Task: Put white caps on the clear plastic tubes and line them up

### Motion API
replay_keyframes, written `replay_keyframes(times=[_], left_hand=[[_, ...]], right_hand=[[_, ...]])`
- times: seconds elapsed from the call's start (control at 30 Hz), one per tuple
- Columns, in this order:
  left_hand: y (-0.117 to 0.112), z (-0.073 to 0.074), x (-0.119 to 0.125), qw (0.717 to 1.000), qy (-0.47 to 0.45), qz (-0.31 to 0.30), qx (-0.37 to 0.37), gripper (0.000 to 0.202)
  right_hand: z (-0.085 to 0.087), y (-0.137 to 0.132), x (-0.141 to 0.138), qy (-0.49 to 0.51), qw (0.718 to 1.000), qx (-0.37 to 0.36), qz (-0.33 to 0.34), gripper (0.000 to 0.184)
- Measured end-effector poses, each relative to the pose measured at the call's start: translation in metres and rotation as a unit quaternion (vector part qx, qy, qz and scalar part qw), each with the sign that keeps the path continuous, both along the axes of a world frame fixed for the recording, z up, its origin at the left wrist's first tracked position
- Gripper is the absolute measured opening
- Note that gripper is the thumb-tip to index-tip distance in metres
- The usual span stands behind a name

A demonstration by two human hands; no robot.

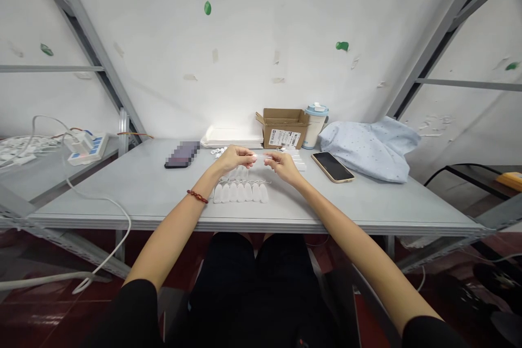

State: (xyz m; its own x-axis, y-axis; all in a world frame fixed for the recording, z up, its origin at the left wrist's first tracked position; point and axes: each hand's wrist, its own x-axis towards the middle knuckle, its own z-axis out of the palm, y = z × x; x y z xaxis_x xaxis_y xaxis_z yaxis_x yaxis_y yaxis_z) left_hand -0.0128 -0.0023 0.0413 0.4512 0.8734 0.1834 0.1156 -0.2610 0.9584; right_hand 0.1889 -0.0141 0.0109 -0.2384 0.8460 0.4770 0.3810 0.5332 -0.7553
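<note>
Above the middle of the grey table (142, 196), my left hand (236, 157) and my right hand (281, 166) face each other with a small gap between them. Fingers of both hands are pinched on a thin clear strip (261, 157) that spans this gap; its exact kind is too small to tell. Just below the hands lies a row of white translucent oval pieces (241, 193). A second group of similar pieces (238, 174) is partly hidden behind my left wrist. More clear strips (299, 162) lie beyond my right hand.
At the back stand white trays (232, 137), an open cardboard box (284, 133) and a lidded cup (315, 128). A dark phone (183, 155) lies left; another phone (333, 167) and a blue cloth (371, 147) lie right. A power strip (87, 149) with cables sits far left.
</note>
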Motion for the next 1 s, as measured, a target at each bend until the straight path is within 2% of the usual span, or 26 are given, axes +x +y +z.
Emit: replay_keyframes(times=[0.2, 0.5, 0.7, 0.8, 1.0], left_hand=[[0.0007, -0.0019, 0.0011, 0.998, 0.023, -0.009, -0.053, 0.046], [0.0051, -0.0064, 0.0011, 0.998, 0.035, -0.006, -0.056, 0.048], [0.0042, -0.0066, 0.0033, 0.999, 0.014, -0.026, -0.026, 0.045], [0.0009, -0.0036, 0.0035, 1.000, 0.022, -0.017, 0.000, 0.043], [-0.0011, -0.0013, 0.0033, 0.999, 0.026, -0.003, 0.031, 0.040]], right_hand=[[0.0005, 0.0002, -0.0009, -0.002, 1.000, 0.018, -0.011, 0.032], [-0.0011, 0.0001, -0.0022, -0.015, 1.000, 0.024, -0.003, 0.031], [0.0011, -0.0018, -0.0020, -0.021, 0.999, 0.023, -0.012, 0.027], [0.0029, -0.0033, -0.0014, -0.015, 1.000, 0.009, -0.011, 0.027], [0.0048, -0.0042, -0.0012, 0.030, 0.998, -0.046, 0.026, 0.034]])
